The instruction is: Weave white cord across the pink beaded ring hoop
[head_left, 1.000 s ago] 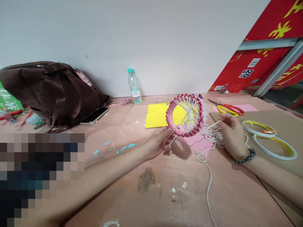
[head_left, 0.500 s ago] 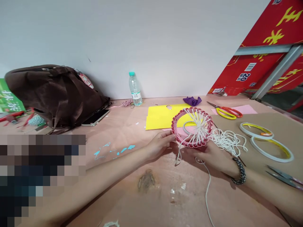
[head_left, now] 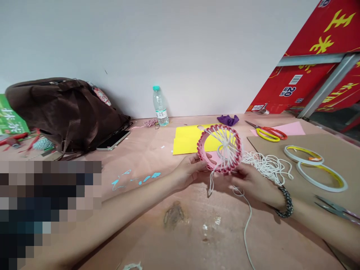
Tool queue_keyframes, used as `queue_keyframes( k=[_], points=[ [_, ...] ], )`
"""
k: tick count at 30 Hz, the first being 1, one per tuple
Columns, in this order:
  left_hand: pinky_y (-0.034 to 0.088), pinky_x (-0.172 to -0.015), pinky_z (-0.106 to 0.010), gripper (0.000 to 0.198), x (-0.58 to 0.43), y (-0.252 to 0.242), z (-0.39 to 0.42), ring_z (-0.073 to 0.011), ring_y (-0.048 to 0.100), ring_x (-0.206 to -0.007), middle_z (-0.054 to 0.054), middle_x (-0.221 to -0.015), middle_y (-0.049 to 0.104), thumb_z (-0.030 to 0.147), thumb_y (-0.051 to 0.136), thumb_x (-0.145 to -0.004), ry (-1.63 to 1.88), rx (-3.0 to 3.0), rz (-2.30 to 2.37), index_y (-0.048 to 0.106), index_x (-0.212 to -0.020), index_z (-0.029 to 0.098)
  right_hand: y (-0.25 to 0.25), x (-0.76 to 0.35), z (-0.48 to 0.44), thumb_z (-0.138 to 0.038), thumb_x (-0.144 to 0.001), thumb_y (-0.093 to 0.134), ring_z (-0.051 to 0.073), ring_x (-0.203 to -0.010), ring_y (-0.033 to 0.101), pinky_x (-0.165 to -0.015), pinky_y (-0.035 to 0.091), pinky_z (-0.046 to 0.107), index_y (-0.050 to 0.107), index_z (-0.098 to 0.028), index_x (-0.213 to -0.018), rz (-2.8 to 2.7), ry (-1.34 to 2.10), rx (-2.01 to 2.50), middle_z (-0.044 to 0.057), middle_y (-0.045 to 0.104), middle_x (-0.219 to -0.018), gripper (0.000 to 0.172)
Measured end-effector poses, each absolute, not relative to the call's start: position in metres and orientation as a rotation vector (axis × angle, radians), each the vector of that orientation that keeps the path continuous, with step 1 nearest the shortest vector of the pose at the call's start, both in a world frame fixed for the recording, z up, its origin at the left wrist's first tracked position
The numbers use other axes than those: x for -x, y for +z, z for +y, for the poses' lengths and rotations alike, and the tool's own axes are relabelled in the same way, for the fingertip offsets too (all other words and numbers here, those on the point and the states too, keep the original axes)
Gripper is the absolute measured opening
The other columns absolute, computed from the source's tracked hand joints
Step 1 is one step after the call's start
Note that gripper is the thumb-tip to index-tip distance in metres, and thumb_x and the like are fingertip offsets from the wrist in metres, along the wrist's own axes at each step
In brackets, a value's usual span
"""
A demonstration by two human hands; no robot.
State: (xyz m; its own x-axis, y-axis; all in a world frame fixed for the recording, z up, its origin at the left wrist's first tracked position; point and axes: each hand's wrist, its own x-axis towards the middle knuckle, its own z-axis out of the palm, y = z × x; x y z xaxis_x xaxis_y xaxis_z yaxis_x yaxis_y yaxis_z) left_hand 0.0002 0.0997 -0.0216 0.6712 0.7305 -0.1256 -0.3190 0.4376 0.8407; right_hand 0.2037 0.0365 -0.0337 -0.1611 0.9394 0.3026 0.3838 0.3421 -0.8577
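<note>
A pink ring (head_left: 206, 159) with a scalloped red edge is held up over the table, white cord (head_left: 226, 144) strung across its opening like spokes. The strands gather in a knot right of the ring's centre, and a loose end hangs below. My left hand (head_left: 189, 170) grips the ring's lower left side, fingers partly inside it. At the lower right, my right hand (head_left: 251, 183) holds the rim, its fingertips partly hidden. A pile of loose white cord (head_left: 268, 167) lies behind my right hand, and one strand runs to the front edge.
Yellow sheets (head_left: 185, 140) lie behind the ring. On the right are scissors (head_left: 268, 134), two tape rolls (head_left: 323, 176) and pliers (head_left: 333, 208). A bottle (head_left: 161, 107) stands by the wall; a brown bag (head_left: 64, 116) and a phone (head_left: 114, 140) are at left.
The ring has shifted slightly left and its face has turned. My left hand's fingers now reach further inside the rim, and my right hand has moved a little with it.
</note>
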Motion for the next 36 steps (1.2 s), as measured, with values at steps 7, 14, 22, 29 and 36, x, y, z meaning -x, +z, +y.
queue_keyframes(
  k=[7, 14, 22, 29, 36],
  points=[
    [0.056, -0.069, -0.028, 0.038, 0.007, -0.027, 0.109, -0.0181, 0.068, -0.076, -0.009, -0.090, 0.071, 0.024, 0.077, -0.068, 0.738, -0.729, 0.384, 0.063, -0.101, 0.012, -0.034, -0.246, 0.069, -0.044, -0.083, 0.056, 0.016, -0.064, 0.056, -0.055, 0.045, 0.028, 0.066, -0.021, -0.085, -1.649, 0.542, 1.304, 0.004, 0.066, -0.083, 0.025],
    [0.055, -0.072, -0.029, 0.031, 0.007, -0.029, 0.108, -0.0191, 0.069, -0.079, -0.010, -0.091, 0.071, 0.023, 0.072, -0.074, 0.746, -0.697, 0.373, 0.063, -0.102, 0.013, -0.033, -0.277, 0.085, -0.046, -0.078, 0.057, 0.015, -0.057, 0.051, -0.048, 0.039, 0.026, 0.064, -0.018, -0.080, -1.481, 0.408, 1.543, 0.004, 0.062, -0.073, 0.030],
    [0.055, -0.072, -0.027, 0.027, 0.007, -0.030, 0.110, -0.0184, 0.069, -0.082, -0.010, -0.092, 0.072, 0.022, 0.071, -0.076, 0.749, -0.710, 0.346, 0.065, -0.100, 0.013, -0.030, -0.291, 0.089, -0.046, -0.077, 0.057, 0.013, -0.046, 0.050, -0.038, 0.034, 0.024, 0.062, -0.018, -0.081, -1.395, 0.403, 1.643, 0.001, 0.058, -0.063, 0.029],
    [0.055, -0.072, -0.026, 0.029, 0.007, -0.030, 0.110, -0.0175, 0.069, -0.080, -0.008, -0.090, 0.072, 0.024, 0.074, -0.073, 0.745, -0.716, 0.342, 0.066, -0.099, 0.015, -0.041, -0.300, 0.093, -0.048, -0.081, 0.053, 0.017, -0.051, 0.056, -0.042, 0.040, 0.027, 0.064, -0.017, -0.078, -1.586, 0.397, 1.640, 0.003, 0.062, -0.062, 0.033],
    [0.054, -0.070, -0.026, 0.026, 0.006, -0.030, 0.113, -0.0175, 0.069, -0.081, -0.007, -0.089, 0.072, 0.022, 0.075, -0.071, 0.802, -0.719, 0.423, 0.066, -0.095, 0.015, -0.023, -0.292, 0.093, -0.043, -0.082, 0.056, 0.025, -0.091, 0.060, -0.074, 0.049, 0.039, 0.061, -0.017, -0.108, -1.655, 0.193, 1.559, 0.011, 0.064, -0.103, 0.037]
  ],
)
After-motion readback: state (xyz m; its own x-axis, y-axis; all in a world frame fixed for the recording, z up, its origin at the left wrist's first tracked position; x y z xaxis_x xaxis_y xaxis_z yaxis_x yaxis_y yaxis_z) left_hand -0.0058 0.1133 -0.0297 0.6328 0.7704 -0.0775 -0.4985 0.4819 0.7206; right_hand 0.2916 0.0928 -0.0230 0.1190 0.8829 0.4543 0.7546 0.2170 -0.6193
